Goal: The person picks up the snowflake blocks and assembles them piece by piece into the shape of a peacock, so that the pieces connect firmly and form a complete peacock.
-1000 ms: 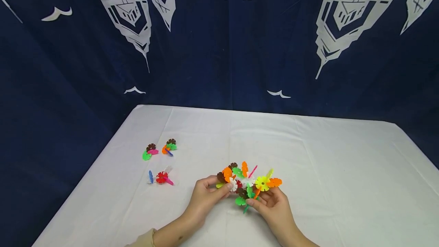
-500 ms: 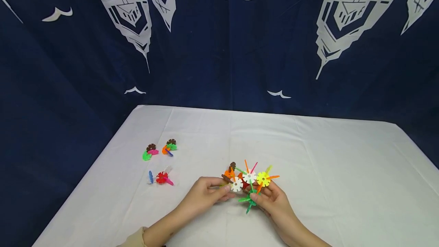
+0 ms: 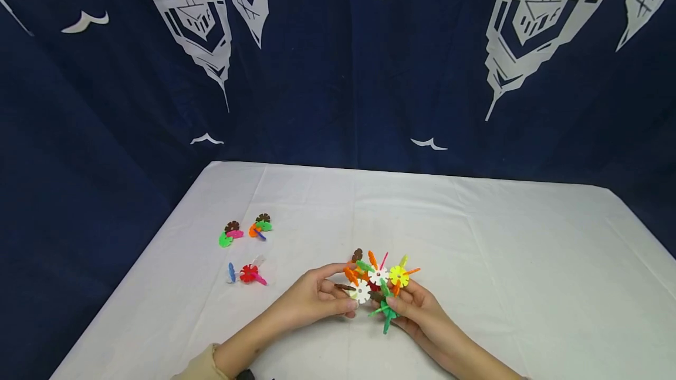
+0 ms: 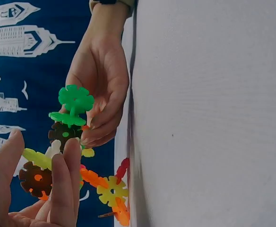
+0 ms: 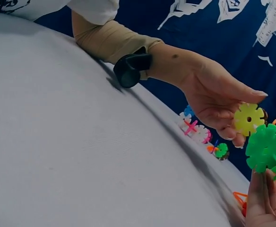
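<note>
A many-coloured cluster of interlocking plastic flower discs point(image 3: 378, 275) is held just above the table in the head view. My right hand point(image 3: 422, 315) grips it from the right, thumb against the green discs point(image 5: 264, 147). On the other side my left hand point(image 3: 327, 295) is spread around the white point(image 3: 360, 291) and brown discs. In the left wrist view its thumb stands apart from the pieces, while its straight fingers point(image 4: 66, 182) lie close beside the brown disc point(image 4: 35, 178) and the yellow one. Whether they touch is hard to tell.
Two small joined disc groups, one with a pink disc point(image 3: 235, 234) and one with an orange disc point(image 3: 255, 230), lie at the table's left. Nearer is a group with a red disc point(image 3: 249, 273). A white cloth point(image 3: 528, 286) covers the table; a dark blue curtain point(image 3: 317, 75) hangs behind.
The cluster has been turned, so its white and yellow discs now face the camera. My left thumb has come off the white disc, and that hand has spread wider.
</note>
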Tool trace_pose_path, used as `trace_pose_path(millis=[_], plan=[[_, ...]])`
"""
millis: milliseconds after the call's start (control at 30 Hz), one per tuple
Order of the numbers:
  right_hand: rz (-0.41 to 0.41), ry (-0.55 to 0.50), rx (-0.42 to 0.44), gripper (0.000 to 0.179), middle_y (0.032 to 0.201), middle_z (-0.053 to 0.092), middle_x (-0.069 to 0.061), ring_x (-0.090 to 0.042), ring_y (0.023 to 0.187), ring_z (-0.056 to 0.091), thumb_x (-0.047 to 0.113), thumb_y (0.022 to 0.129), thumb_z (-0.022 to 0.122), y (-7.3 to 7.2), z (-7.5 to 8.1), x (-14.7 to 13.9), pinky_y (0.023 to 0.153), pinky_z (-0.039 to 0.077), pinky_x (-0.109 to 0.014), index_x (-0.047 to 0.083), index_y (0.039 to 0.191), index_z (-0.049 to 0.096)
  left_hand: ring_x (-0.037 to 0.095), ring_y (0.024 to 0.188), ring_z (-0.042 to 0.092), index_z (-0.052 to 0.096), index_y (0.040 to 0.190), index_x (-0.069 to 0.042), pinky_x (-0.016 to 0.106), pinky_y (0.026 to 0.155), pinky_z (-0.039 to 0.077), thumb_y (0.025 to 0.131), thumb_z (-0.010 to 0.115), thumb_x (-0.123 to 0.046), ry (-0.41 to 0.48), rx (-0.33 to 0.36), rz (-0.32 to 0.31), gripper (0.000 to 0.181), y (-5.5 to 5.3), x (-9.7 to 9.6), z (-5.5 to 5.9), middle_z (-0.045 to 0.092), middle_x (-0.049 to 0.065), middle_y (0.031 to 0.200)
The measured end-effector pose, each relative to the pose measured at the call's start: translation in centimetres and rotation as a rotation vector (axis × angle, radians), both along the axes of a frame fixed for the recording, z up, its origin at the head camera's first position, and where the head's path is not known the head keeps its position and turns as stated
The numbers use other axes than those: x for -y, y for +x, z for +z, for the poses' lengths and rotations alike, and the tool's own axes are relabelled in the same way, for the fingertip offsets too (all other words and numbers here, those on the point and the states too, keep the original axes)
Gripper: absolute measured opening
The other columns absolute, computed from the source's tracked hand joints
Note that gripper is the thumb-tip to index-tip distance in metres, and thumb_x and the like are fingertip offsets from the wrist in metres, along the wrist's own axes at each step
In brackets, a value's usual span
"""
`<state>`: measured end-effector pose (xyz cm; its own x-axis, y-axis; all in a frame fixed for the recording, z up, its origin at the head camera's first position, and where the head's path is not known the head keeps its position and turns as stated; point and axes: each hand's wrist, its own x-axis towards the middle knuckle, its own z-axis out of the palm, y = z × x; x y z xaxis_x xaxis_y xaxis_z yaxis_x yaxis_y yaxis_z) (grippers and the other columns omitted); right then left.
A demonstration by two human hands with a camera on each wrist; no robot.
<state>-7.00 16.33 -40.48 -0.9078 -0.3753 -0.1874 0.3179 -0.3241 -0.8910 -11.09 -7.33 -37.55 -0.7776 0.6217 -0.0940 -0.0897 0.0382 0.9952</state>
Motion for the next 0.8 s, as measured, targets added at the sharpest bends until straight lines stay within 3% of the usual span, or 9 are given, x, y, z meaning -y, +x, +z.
trace_pose_path(millis=[133, 333, 600, 800], plan=[[0.04, -0.049, 0.022, 0.06, 0.125, 0.053, -0.014, -0.024, 0.113, 0.053, 0.007, 0.096, 0.051, -0.2, -0.1, -0.3, 0.098, 0.039, -0.035, -0.012, 0.14, 0.014, 0.03, 0.075, 0.067, 0.047, 0.134, -0.01, 0.039, 0.072, 0.055, 0.082, 0.072, -0.004, 0.021, 0.003, -0.026, 0.058, 0.0, 0.1, 0.0, 0.067, 0.015, 0.083], [0.056, -0.036, 0.001, 0.058, 0.123, 0.054, -0.014, -0.024, 0.11, 0.055, 0.004, 0.095, 0.051, -0.2, -0.2, -0.3, 0.096, 0.041, -0.036, -0.013, 0.138, 0.016, 0.027, 0.072, 0.067, 0.047, 0.131, -0.003, 0.04, 0.07, 0.055, 0.087, 0.066, -0.005, 0.072, 0.069, -0.032, 0.049, 0.1, -0.4, -0.3, 0.065, 0.02, 0.088], [-0.062, 0.121, -0.097, 0.058, 0.118, 0.057, -0.022, -0.025, 0.108, 0.057, 0.001, 0.086, 0.065, 0.1, 0.0, 0.5, 0.092, 0.044, -0.033, -0.015, 0.13, 0.03, 0.023, 0.08, 0.066, 0.045, 0.134, 0.002, 0.033, 0.076, 0.054, 0.091, 0.061, -0.012, 0.09, 0.179, 0.032, 0.047, 0.4, -0.6, -0.5, 0.06, 0.014, 0.101], [-0.122, 0.208, -0.09, 0.064, 0.115, 0.059, -0.022, -0.023, 0.103, 0.06, 0.003, 0.082, 0.071, 0.3, 0.4, 0.9, 0.087, 0.047, -0.032, -0.015, 0.13, 0.033, 0.021, 0.083, 0.064, 0.05, 0.127, 0.007, 0.034, 0.08, 0.052, 0.091, 0.061, -0.006, 0.123, 0.201, 0.037, 0.04, 0.8, -0.7, -0.6, 0.059, 0.013, 0.1]])
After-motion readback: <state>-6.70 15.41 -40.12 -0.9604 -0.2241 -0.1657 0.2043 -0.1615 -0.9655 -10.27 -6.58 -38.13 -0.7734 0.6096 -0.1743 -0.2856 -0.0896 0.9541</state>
